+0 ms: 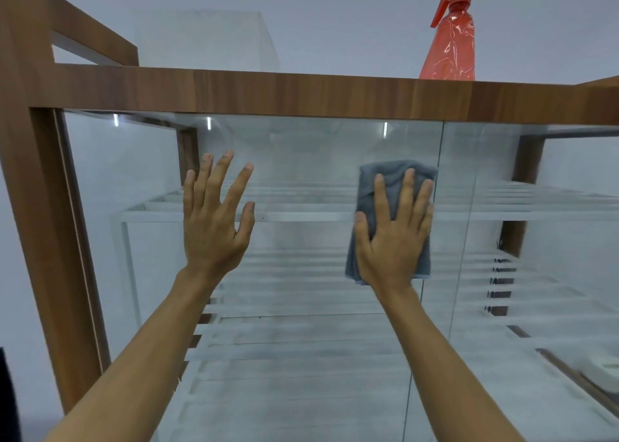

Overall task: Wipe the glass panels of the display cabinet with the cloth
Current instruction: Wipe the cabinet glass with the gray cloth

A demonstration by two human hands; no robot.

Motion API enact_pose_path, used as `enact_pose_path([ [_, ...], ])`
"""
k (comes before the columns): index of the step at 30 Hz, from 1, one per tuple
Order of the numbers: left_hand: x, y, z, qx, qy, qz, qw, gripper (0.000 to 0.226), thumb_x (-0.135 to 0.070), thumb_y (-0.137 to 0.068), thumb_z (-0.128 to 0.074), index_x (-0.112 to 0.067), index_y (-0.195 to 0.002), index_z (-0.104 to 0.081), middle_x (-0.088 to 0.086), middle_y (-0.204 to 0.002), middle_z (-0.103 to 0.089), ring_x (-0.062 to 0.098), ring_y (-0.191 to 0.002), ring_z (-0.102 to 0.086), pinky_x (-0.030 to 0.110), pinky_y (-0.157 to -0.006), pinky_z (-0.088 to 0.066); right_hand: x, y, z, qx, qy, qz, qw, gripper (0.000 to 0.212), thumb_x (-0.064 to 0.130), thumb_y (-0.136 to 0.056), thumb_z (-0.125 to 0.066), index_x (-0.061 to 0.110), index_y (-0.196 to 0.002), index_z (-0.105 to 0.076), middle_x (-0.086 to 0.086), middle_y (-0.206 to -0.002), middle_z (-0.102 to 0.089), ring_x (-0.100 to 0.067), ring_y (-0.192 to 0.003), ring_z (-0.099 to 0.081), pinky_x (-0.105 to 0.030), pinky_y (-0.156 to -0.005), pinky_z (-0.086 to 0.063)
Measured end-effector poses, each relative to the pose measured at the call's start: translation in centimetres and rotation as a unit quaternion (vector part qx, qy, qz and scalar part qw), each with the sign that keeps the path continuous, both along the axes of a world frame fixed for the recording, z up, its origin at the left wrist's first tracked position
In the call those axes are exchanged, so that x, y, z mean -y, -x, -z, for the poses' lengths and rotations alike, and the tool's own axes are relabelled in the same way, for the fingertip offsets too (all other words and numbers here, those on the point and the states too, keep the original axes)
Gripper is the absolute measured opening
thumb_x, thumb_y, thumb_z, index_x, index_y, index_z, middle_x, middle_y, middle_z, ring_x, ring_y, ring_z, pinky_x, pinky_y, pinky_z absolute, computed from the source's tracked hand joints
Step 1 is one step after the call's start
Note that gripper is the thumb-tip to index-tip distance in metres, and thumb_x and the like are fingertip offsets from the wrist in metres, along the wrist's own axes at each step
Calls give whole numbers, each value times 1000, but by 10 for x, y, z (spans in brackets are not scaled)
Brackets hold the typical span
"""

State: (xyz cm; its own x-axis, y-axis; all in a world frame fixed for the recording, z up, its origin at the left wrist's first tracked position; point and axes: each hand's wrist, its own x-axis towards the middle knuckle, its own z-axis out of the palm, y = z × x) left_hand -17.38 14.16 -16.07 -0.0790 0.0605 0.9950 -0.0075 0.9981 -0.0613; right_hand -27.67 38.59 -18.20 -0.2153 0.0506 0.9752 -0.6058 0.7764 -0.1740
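Folded grey cloth (394, 171) flat against upright glass panel (301, 160), surface seemingly hazy

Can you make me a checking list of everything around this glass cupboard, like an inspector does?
Surface: glass panel in a wooden frame; looks hazy lower down.
Job's things: grey cloth, folded, flat against the glass.
Clutter: red spray bottle upright on top of the frame.
Hands: left hand, fingers spread straight, at the glass; right hand presses the cloth with straight fingers.
Cables: nothing seen.
Surroundings: white slatted shelves inside; plain wall behind.
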Motion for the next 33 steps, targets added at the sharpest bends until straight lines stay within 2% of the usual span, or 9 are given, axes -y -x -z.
enact_pose_path([
  [6, -1, 1, -5, -24, -11, 7, 1000, 51, -25, -96, -55, -17, -147, -50, 11, -157, -40, 31, -150, -28, 48, -125, -15, 74, -33, -10, -46, -97, -12, 994, 61, 47, -103, -42, 23, -158, -28, -16, -165, -18, -39, -154, -9, -58, -122, -16],
  [11, -8, 5, -14, -29, -6, 11, 1000, 51, -24, -97, -54, -16, -147, -50, 12, -158, -39, 31, -151, -26, 53, -125, -16, 68, -27, -24, -75, -116, -19, 990, 61, 48, -101, -46, 24, -156, -32, -14, -164, -23, -36, -154, -13, -56, -123, -16],
  [17, -11, 8, -14, -17, -4, 6, 1000, 51, -27, -100, -47, -18, -151, -45, 12, -161, -34, 30, -153, -22, 55, -125, -15, -4, 10, -55, -38, -37, 7, 999, 61, 50, -102, -39, 25, -157, -32, -13, -166, -18, -35, -154, -10, -54, -124, -14],
  [22, -10, 9, -14, -14, -6, 3, 1000, 52, -27, -100, -47, -18, -151, -44, 12, -162, -33, 31, -153, -22, 55, -125, -14, -59, 33, -51, -7, 25, -3, 1000, 60, 46, -103, -38, 21, -157, -30, -15, -167, -15, -37, -154, -7, -55, -124, -13],
  [28, -12, 8, -13, -13, -7, 2, 1000, 50, -27, -101, -46, -17, -151, -45, 12, -162, -32, 31, -153, -22, 55, -125, -13, -47, 26, -37, 19, 65, 3, 998, 62, 44, -102, -39, 20, -158, -29, -17, -167, -12, -39, -154, -5, -53, -125, -10],
  [33, -11, 9, -12, -13, -7, -1, 1000, 51, -26, -101, -47, -17, -151, -45, 12, -162, -32, 31, -153, -21, 55, -125, -13, -7, 6, -12, -4, 10, 2, 1000, 60, 43, -102, -42, 20, -157, -32, -19, -165, -16, -41, -153, -7, -58, -123, -13],
])
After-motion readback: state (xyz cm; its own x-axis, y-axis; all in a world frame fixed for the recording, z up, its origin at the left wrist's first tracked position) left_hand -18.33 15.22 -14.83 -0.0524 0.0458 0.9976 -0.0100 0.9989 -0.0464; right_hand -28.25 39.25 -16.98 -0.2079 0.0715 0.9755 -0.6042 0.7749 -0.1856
